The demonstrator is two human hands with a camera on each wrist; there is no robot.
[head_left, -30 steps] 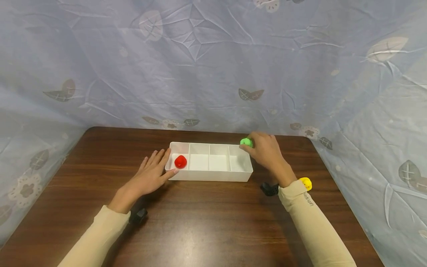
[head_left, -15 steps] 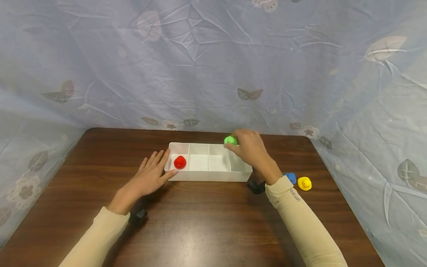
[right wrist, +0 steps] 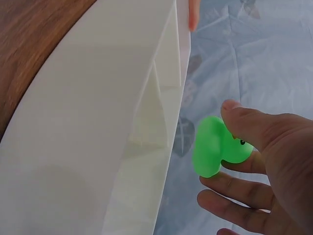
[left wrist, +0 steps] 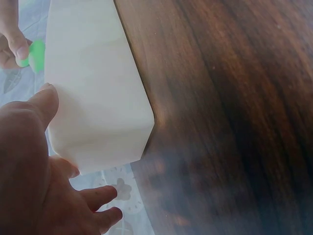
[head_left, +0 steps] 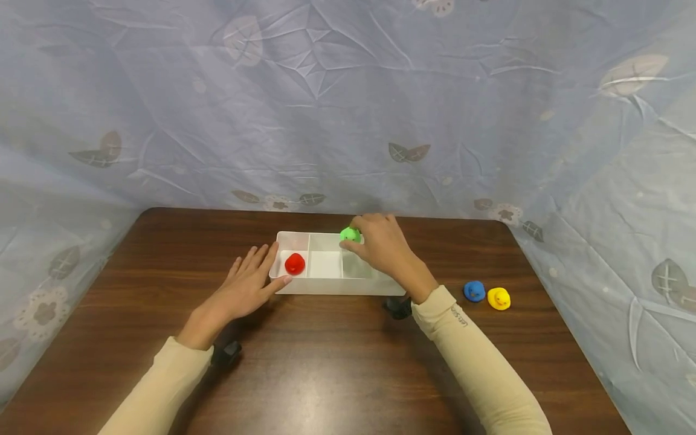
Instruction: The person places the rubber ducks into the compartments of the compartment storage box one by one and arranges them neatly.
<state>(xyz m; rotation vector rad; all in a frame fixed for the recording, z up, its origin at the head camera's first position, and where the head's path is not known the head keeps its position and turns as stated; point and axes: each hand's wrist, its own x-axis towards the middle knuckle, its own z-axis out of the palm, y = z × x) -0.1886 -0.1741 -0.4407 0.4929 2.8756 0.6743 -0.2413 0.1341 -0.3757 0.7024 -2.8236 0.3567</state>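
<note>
A white divided box (head_left: 337,286) lies lengthwise across the table, a red toy duck (head_left: 295,264) in its leftmost compartment. At the box's left end my left hand (head_left: 243,289) rests with spread fingers, thumb at the front rim and fingertips at the end wall. My right hand (head_left: 383,244) pinches a green rubber duck (right wrist: 212,147) between thumb and fingers. In the head view that duck is over the back part of the box, near the second and third compartments. My right hand and forearm cover much of the box's right end.
A blue duck (head_left: 474,291) and a yellow duck (head_left: 498,298) sit side by side on the brown wooden table (head_left: 326,374), right of the box. Patterned cloth (head_left: 348,121) hangs behind the table and at both sides. A black device (head_left: 398,307) is under the right wrist.
My right hand has carried the green duck leftward along the box's back side. The blue duck, earlier hidden by the right arm, now shows. My left hand has stayed put.
</note>
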